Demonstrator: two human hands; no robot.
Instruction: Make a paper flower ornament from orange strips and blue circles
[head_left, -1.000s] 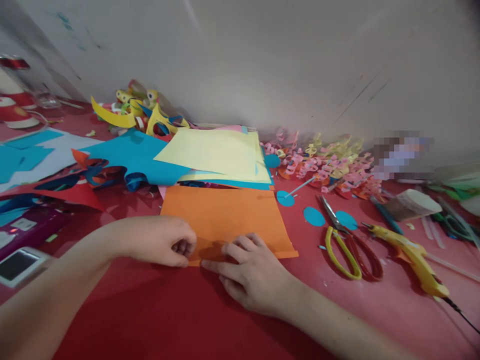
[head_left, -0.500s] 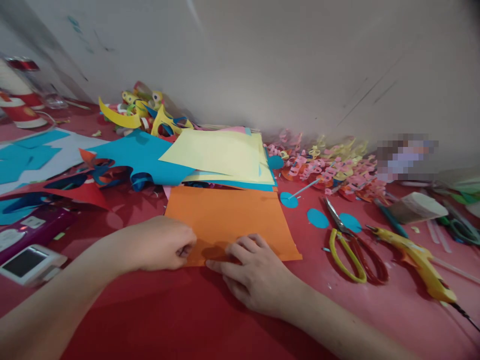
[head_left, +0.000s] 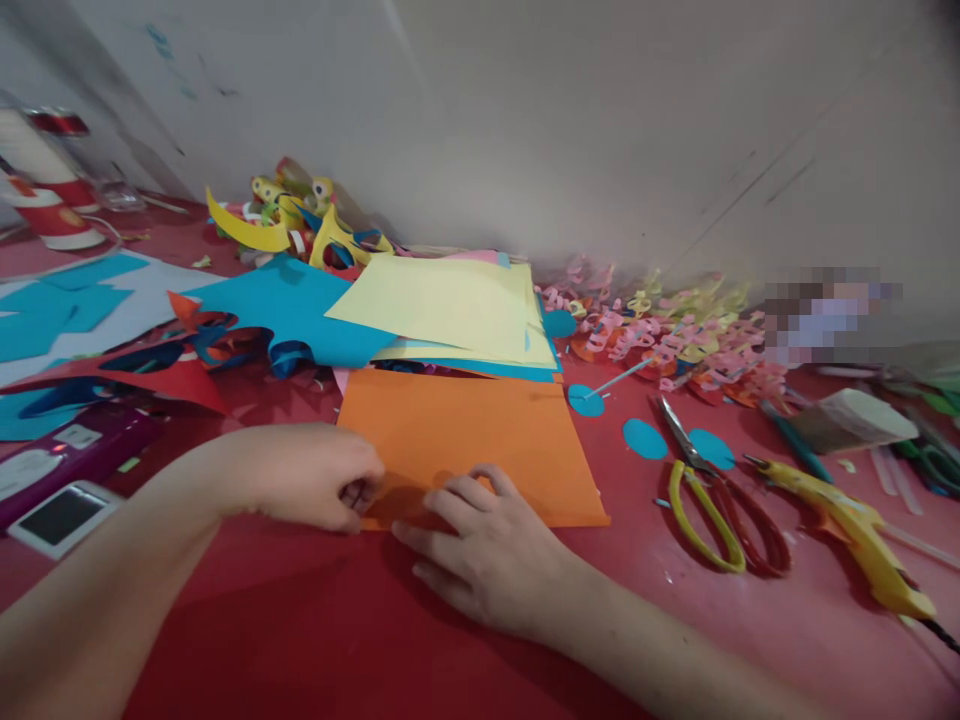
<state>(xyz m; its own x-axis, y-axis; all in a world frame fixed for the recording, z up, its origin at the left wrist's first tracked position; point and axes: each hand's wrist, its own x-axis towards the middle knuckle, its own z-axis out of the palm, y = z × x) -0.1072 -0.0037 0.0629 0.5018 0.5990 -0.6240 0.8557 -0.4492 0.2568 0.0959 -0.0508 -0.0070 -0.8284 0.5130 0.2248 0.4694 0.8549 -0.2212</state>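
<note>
At the near edge of the orange sheet (head_left: 465,425), your left hand (head_left: 300,475) curled narrow, its grip unclear; your right hand (head_left: 495,560), loosely spread, needed even pressure.

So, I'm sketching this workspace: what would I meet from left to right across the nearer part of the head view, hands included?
White device with a dark screen → left hand → right hand → scissors with one yellow and one red handle → yellow glue gun
</note>
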